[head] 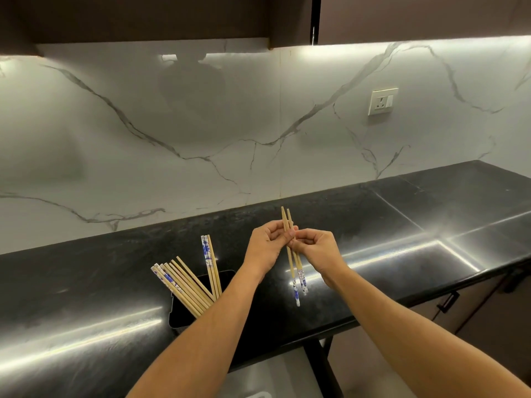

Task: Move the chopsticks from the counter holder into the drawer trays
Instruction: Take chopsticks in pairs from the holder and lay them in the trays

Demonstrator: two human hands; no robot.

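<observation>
Both my hands hold a small bunch of wooden chopsticks point(296, 278) with blue-and-white ends above the black counter. My left hand point(265, 248) pinches the bunch near its upper part. My right hand point(314, 248) pinches it from the other side. The patterned ends point down towards me. A black holder point(227, 278) stands on the counter to the left of my left forearm. Several more chopsticks point(184, 284) lean out of it to the left, and two or three stand more upright point(211, 261).
The glossy black counter point(402, 225) runs from left to right, backed by a white marble wall with a socket point(382, 101). Below the counter's front edge, part of an open pale drawer point(270, 374) shows. A cabinet handle point(448, 301) is at the right.
</observation>
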